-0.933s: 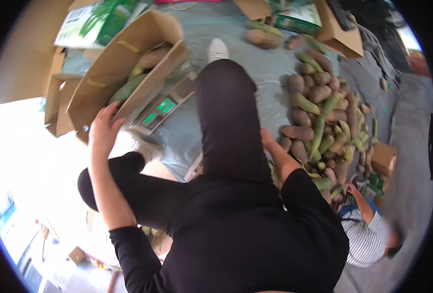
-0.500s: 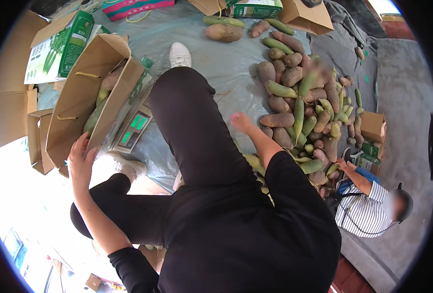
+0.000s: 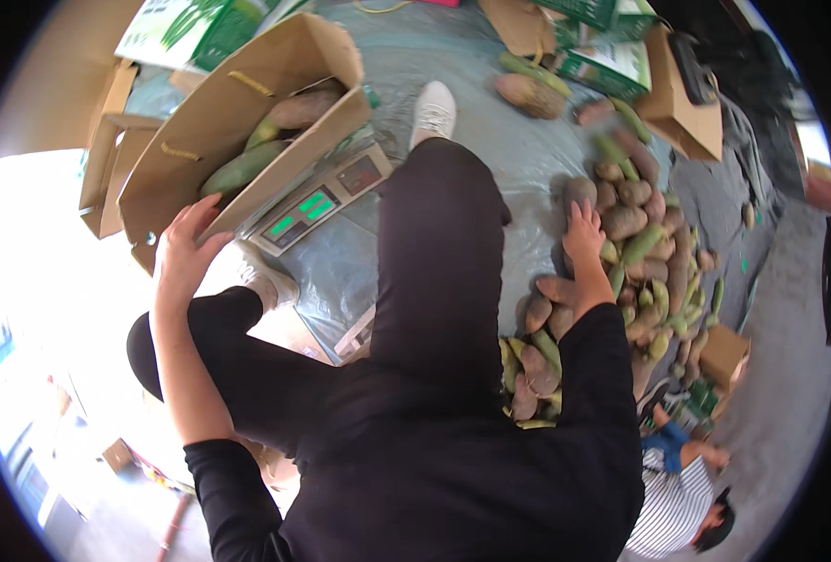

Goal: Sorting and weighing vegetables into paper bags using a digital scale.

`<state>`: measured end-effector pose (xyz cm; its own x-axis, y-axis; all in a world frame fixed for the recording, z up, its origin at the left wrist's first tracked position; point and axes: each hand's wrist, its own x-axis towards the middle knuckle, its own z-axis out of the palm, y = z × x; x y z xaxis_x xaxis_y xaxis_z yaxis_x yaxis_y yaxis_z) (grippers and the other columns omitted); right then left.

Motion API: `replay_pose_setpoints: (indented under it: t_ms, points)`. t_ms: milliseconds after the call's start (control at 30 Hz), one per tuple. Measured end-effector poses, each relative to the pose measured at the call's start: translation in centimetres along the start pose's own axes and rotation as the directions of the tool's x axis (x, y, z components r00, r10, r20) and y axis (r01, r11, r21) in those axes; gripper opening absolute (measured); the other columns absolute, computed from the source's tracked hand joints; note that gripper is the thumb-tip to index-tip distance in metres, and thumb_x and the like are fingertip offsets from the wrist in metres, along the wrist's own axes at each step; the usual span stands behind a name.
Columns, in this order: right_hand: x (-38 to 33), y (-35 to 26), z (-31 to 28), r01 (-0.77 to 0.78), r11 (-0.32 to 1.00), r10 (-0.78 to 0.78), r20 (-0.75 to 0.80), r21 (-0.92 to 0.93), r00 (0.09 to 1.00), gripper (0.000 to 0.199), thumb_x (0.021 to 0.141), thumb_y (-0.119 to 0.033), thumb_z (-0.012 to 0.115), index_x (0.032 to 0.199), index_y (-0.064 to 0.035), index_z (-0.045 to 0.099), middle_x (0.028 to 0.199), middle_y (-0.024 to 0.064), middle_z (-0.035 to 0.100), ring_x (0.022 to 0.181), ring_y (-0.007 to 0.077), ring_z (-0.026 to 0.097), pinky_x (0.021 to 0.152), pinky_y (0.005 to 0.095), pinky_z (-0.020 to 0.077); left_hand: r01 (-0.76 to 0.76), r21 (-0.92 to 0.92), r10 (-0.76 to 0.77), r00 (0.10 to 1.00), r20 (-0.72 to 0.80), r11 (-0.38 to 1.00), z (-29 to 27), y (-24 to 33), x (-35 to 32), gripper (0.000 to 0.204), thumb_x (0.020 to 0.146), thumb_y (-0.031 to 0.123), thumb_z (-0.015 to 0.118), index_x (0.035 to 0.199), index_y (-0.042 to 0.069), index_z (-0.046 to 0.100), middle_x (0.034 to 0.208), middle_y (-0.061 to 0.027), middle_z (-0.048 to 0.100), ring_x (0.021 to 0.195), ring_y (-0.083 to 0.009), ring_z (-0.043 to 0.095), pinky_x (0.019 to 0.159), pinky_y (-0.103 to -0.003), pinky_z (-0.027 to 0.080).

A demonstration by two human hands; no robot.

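Resting flat with fingers spread, the left hand (image 3: 183,251) touches the cardboard box (image 3: 191,140) flap beside the scale (image 3: 320,200). Farther off, the right hand (image 3: 582,229) lies open on the produce pile (image 3: 640,244), grasping nothing.

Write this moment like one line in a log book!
left hand: on rim of cardboard box | right hand: reaching into produce pile | box sits on scale

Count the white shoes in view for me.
2. One white shoe is on the outstretched foot on the grey sheet, above the scale. The other shoe sits below the cardboard box, near the left hand, partly hidden.
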<state>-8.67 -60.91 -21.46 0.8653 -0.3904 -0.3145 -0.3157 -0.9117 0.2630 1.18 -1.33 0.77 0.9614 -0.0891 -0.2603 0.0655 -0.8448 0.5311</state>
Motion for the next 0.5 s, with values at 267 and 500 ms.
replay_pose_setpoints:
  t_ms: [267, 500]
  points:
    - [0.2, 0.5, -0.3, 0.075, 0.982, -0.042, 0.185, -0.172, 0.982, 0.028, 0.093, -0.025, 0.046, 0.119, -0.0179, 0.053, 0.12, 0.0051, 0.051, 0.115, 0.0274, 0.048, 0.086, 0.0472, 0.0446, 0.007, 0.06, -0.009, 1.0, 0.028, 0.998, -0.3, 1.3, 0.3, 0.048, 0.07, 0.012, 0.072, 0.116, 0.005, 0.06, 0.103, -0.0141, 0.063, 0.098, -0.0299, 0.061, 0.085, -0.037, 0.047]
    - [-1.7, 0.1, -1.5, -0.036, 0.993, 0.046, 0.087, -0.109, 0.995, 0.036, 0.081, -0.007, 0.059, 0.115, -0.0171, 0.055, 0.115, 0.0049, 0.052, 0.111, 0.0271, 0.049, 0.085, 0.0435, 0.0453, 0.012, 0.103, -0.02, 0.997, 0.077, 0.995, -0.4, 1.2, 0.2, 0.048, 0.072, 0.012, 0.07, 0.118, 0.003, 0.058, 0.103, -0.0148, 0.062, 0.098, -0.0299, 0.06, 0.087, -0.036, 0.045]
